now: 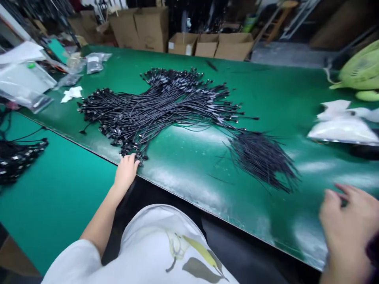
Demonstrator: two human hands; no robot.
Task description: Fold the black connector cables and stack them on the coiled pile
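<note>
A large heap of black cables [166, 104] with small connectors at both ends lies spread over the green table. My left hand [126, 171] is at the near table edge, its fingers curled over the connector ends at the heap's lower left; the fingertips partly hide what they grip. To the heap's right lies a loose pile of thin black cable ties [263, 159]. My right hand [349, 221] is over the table's right side, apart from that pile. It is smeared by motion, with thumb and forefinger bent towards each other and nothing clearly visible between them.
A white plastic bag [345, 128] and a light green fan [359, 67] are at the right. More black cables [20, 157] lie on a lower green surface at left. Clear bags [94, 63] sit at the back left. Cardboard boxes [152, 29] stand behind the table.
</note>
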